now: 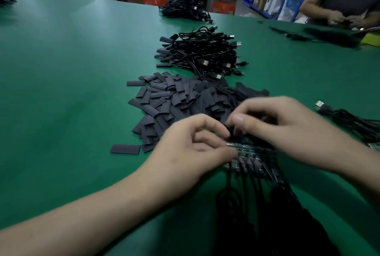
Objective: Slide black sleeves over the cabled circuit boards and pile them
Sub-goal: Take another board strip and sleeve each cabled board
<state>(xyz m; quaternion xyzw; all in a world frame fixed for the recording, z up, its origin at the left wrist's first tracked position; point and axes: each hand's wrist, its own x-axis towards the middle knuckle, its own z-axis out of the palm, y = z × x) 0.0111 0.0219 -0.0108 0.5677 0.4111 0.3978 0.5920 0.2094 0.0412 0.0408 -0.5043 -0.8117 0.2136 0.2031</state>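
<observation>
- One big heap of black sleeves (181,99) sits mid-surface (72,70), too many to count; a single stray sleeve (125,149) lies flat at its near left.
- Two cable piles lie beyond: the nearer pile (197,54) shows sleeved ends, the farther pile (185,9) is too small to tell.
- One bunch of cabled circuit boards (253,159) lies under the hands.
- The left hand (193,149), fingers curled, pinches a board's end.
- The right hand (287,124), curled too, pinches a small dark piece (232,131) just above; it is too blurred to identify.
</observation>
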